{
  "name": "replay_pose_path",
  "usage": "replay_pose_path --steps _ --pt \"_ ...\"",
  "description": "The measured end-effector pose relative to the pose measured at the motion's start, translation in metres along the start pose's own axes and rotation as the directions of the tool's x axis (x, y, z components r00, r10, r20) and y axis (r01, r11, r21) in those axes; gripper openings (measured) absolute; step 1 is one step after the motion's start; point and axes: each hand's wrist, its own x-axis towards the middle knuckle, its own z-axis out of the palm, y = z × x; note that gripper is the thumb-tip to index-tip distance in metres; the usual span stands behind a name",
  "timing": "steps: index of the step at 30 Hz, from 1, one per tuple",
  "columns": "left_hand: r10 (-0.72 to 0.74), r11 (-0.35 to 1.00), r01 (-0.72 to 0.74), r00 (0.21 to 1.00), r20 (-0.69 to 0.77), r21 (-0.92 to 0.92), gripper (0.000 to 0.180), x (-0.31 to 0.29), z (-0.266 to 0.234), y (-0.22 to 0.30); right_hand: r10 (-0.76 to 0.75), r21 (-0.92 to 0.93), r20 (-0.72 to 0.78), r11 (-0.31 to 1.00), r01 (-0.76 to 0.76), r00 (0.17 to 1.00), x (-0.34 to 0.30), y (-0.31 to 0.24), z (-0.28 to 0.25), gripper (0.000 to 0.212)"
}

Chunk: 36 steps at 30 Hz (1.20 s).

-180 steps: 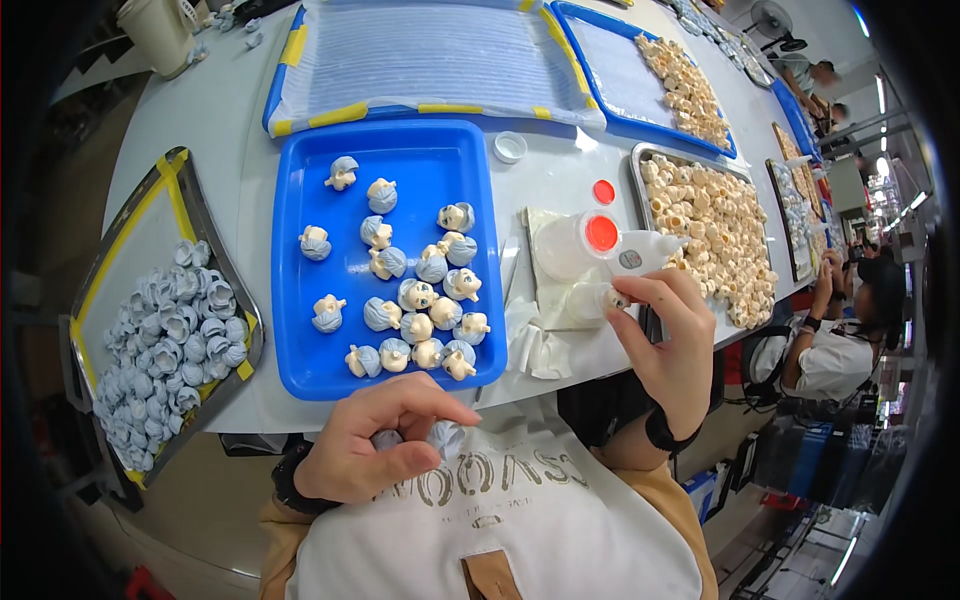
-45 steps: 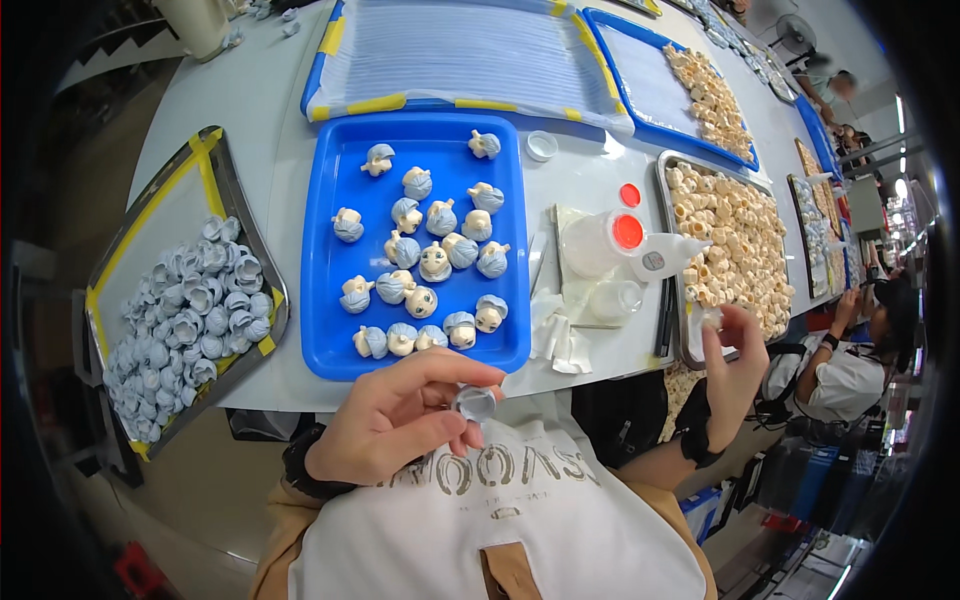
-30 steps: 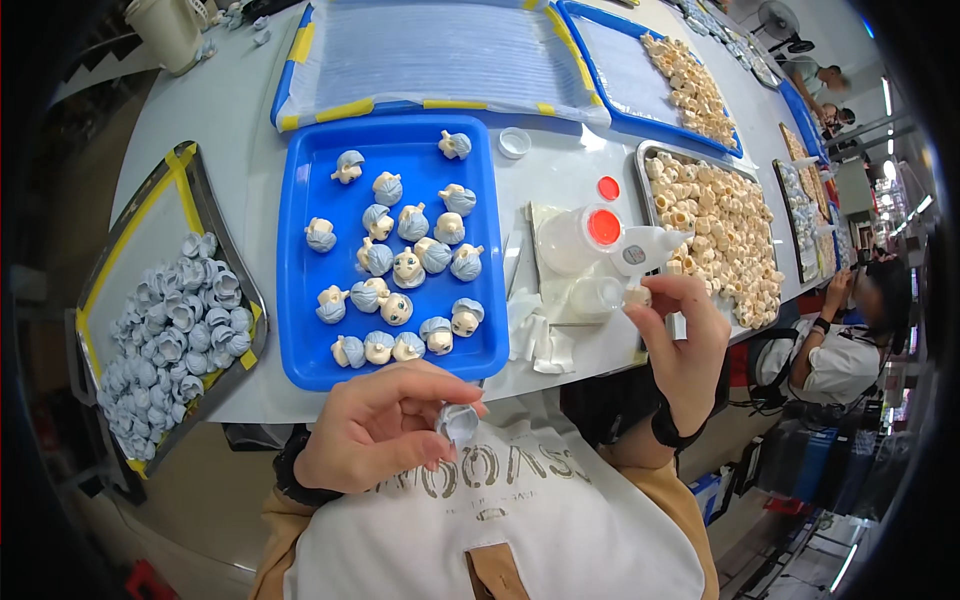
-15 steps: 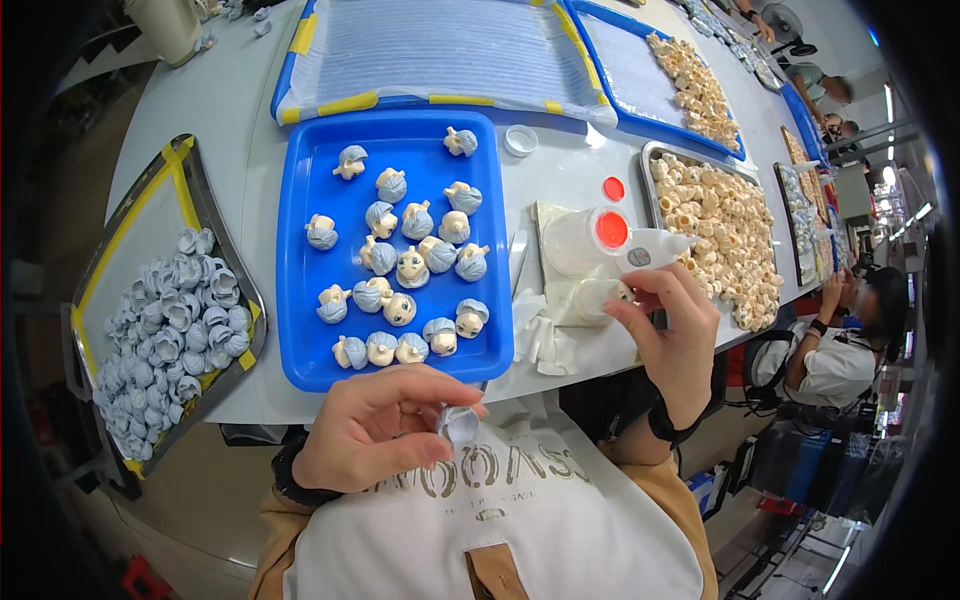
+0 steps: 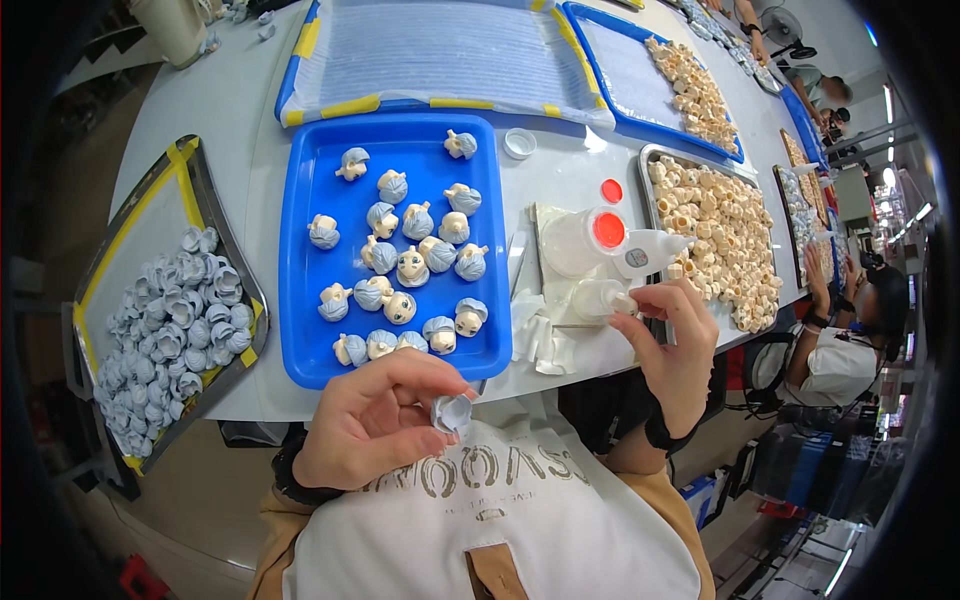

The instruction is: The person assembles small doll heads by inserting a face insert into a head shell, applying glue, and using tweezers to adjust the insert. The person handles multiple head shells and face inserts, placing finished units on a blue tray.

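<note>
- At far left, a metal tray taped in yellow is seen holding a heap of loose blue hair caps; many are judged left to fit.
- On the blue tray, about twenty capped doll heads are laid out, judged finished.
- Near the chest, a single blue cap is pinched in the closed fingers of the left hand.
- Right of centre, a small white glue bottle is gripped by the curled right hand.
- At right, a tray of bare beige heads is noted, unprocessed.

Glossy blue plastic tray; matt translucent plastic glue bottle.
</note>
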Motion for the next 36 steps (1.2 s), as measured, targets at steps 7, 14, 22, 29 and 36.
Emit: replay_pose_path --steps 7,14,22,29,36 --pt "-0.026 0.999 0.023 0.998 -0.063 -0.048 0.038 0.0 0.007 0.002 0.06 0.243 -0.349 0.97 0.029 0.935 -0.011 0.004 0.001 0.03" --pt "-0.045 0.997 0.049 0.997 -0.066 0.059 0.038 0.004 0.009 -0.002 -0.361 0.651 -0.165 0.659 0.376 0.918 -0.008 -0.034 0.023 0.043" --pt "-0.034 0.998 0.041 0.993 -0.115 0.057 0.039 0.002 0.01 -0.001 -0.519 0.595 0.011 0.69 0.412 0.855 0.004 -0.061 0.04 0.037" --pt "-0.059 0.987 0.074 0.993 -0.105 0.143 0.04 0.0 0.006 -0.004 -0.576 0.503 0.133 0.74 0.446 0.806 0.002 -0.06 0.038 0.035" --pt "-0.098 0.994 0.103 0.978 -0.183 0.018 0.059 0.004 0.015 0.008 -0.528 0.338 0.008 0.801 0.495 0.849 0.004 -0.075 0.042 0.043"
